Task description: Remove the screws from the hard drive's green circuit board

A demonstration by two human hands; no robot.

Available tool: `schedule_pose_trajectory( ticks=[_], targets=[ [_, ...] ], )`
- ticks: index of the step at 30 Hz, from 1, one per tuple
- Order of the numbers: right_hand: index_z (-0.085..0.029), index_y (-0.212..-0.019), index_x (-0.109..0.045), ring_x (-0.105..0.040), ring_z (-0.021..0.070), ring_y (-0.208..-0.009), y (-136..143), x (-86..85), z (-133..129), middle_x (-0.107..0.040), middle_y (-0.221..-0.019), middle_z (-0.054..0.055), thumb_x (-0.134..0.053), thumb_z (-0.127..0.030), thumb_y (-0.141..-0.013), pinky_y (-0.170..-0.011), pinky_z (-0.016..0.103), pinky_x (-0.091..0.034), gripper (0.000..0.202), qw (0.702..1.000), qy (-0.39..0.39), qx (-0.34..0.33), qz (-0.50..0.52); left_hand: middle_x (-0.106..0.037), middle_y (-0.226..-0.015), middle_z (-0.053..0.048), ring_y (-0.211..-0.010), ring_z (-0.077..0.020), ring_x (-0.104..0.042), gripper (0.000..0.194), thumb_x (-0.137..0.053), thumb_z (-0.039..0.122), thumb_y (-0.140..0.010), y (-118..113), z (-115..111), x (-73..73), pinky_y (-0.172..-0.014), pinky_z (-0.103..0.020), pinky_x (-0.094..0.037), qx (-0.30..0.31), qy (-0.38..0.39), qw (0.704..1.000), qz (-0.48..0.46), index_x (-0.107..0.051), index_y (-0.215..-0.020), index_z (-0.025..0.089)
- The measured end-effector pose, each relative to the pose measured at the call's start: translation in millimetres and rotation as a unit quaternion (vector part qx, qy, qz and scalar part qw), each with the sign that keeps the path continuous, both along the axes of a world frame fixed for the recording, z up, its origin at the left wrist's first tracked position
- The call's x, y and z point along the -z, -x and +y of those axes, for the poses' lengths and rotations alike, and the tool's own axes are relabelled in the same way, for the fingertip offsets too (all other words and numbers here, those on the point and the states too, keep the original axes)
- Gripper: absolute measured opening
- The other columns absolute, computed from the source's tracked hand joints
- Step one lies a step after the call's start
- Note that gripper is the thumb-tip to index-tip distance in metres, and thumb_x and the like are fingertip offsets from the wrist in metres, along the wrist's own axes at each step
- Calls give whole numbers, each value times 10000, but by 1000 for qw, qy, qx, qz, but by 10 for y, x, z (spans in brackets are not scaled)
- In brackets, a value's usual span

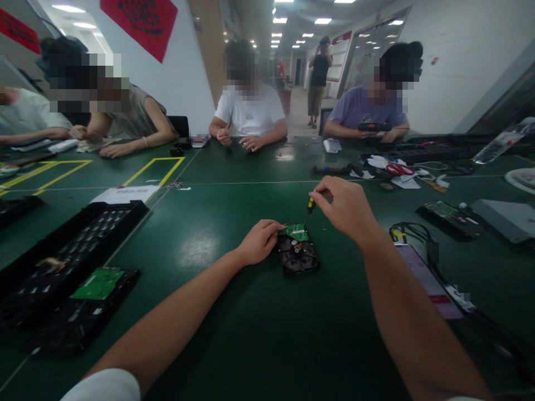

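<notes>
As right grip (346, 207) holds screwdriver (310, 206), hard drive (298, 257) below, leftward.

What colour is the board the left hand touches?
The board is mostly green, clearest in the head view.

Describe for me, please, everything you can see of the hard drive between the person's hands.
The hard drive is a dark, boxy, metal-looking unit lying flat on the green table. A green circuit board with pale marks covers its far end; small pale and brownish parts show nearer its middle. The left hand touches its far left side. The screwdriver in the right hand points down at the board's far right corner; contact is unclear.
</notes>
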State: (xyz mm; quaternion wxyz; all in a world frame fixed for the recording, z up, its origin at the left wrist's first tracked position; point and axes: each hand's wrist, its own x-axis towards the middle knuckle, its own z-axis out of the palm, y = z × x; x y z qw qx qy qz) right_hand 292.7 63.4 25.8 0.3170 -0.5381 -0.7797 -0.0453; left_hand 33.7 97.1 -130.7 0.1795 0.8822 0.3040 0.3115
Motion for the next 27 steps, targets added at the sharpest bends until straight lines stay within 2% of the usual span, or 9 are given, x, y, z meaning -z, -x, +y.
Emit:
schedule_pose_trajectory(
  ticks=[5,12,18,27],
  targets=[
    [-205,-979,-671,-678,267,-907,-5,-12,-5,-738,-1010,106,-643,-202,-942,-850,402,-495,47,1000,-3,-1,-20,-678,-1307,-124,-1255,-270,-608,377,-463,137,-1013,3,3,5,-1110,-504,-515,2,-3,1000,-1,-643,-1335,213],
    [-226,-915,-617,-675,259,-862,3,12,5,-738,-954,80,-667,-220,-918,-798,390,-489,50,1000,-7,8,-4,-682,-1306,-118,-1254,-272,-613,386,-470,136,-1005,-9,2,2,-1101,-508,-525,1,-2,1000,-2,-647,-1336,224],
    [-230,-864,-591,-653,245,-807,26,-14,-5,-715,-882,69,-627,-253,-955,-768,380,-462,100,999,-15,24,-17,-679,-1319,-121,-1260,-275,-607,394,-473,122,-995,0,0,-1,-1109,-505,-519,2,1,1000,-2,-646,-1336,215],
    [-212,-948,-647,-677,277,-894,15,-3,-4,-735,-976,104,-609,-201,-938,-818,400,-474,41,999,-13,27,-28,-682,-1308,-120,-1255,-273,-614,389,-467,128,-1001,-8,-14,-25,-1115,-505,-518,2,1,1000,-4,-650,-1332,219]
  ],
)
